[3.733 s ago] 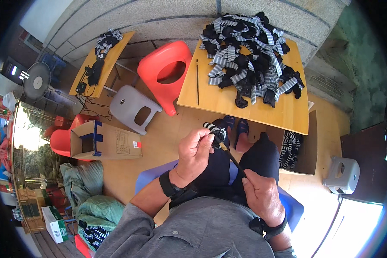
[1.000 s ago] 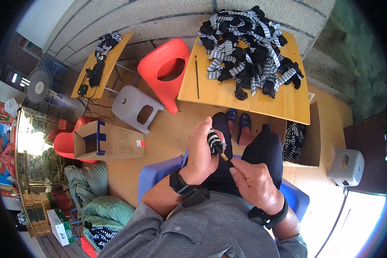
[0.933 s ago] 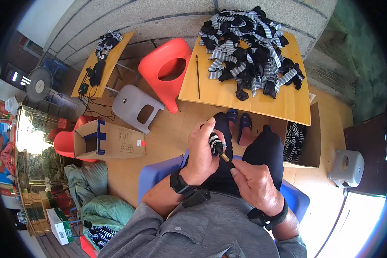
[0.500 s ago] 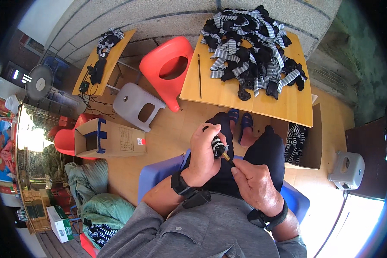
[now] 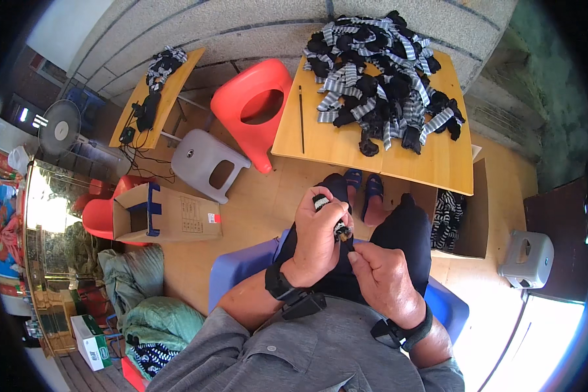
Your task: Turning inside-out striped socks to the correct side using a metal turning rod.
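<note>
My left hand [image 5: 315, 240] is closed around a small black-and-white striped knitted piece [image 5: 321, 202], held above my lap. Part of the fabric shows above the thumb and more of it below, and the rest is hidden in the palm. Close beside it, my right hand [image 5: 389, 279] pinches a thin dark rod with a brass-coloured part [image 5: 343, 238], whose end meets the fabric's lower end. Whether the tip is inside the fabric I cannot tell. A pile of black and grey-striped knitted pieces [image 5: 372, 85] lies on the wooden table [image 5: 287, 140] ahead.
A thin dark stick [image 5: 301, 121] rests on the table. Beneath its right side, a carton [image 5: 480, 209] holds striped fabric. Red [image 5: 238, 98] and grey [image 5: 193, 160] stools, another carton [image 5: 170, 212] and a fan [image 5: 62, 127] stand to the left. A grey stool [image 5: 529, 258] is at right.
My left thumb has shifted down across the fabric, so its striped upper part now shows above the thumb. The brass-coloured part sits closer against the fabric, with less of it showing.
</note>
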Demonstrator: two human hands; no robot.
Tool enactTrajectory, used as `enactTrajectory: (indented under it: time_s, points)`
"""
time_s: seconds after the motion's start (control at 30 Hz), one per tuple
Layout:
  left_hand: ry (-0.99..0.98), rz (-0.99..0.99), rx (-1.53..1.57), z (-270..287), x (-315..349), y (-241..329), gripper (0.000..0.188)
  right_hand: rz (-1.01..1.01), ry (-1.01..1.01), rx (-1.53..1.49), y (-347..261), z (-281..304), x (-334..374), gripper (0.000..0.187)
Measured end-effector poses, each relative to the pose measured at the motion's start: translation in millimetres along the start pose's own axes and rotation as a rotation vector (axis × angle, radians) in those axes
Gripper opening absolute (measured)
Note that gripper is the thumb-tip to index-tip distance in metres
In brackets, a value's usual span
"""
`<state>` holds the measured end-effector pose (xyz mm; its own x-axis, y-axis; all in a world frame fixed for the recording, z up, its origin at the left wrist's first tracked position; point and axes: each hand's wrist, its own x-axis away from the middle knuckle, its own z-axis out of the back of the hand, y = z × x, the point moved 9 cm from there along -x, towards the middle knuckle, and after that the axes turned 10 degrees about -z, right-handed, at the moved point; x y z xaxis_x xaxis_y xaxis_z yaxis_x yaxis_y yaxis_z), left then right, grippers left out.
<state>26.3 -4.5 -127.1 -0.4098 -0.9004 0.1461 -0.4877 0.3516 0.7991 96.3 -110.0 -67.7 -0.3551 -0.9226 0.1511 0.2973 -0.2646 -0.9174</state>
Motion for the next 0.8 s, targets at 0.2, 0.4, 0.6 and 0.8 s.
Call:
enactTrajectory:
  time_s: [0.2, 0.4, 0.6, 0.8]
  points:
    - [0.009, -0.047, -0.066, -5, 6, -2, 0.019, 0.004, 0.027, -0.042, 0, 1, -5, 0.011]
    - [0.037, -0.112, -0.127, -2, 1, -2, 0.017, -0.025, -0.001, -0.106, 12, -9, -17, 0.011]
    - [0.029, -0.129, -0.074, 1, -11, 16, 0.02, -0.291, -0.272, -0.32, 22, -10, 0, 0.011]
    - [0.023, -0.214, -0.001, -7, -8, 36, 0.02, -0.096, -0.086, -0.127, 17, 4, 31, 0.018]
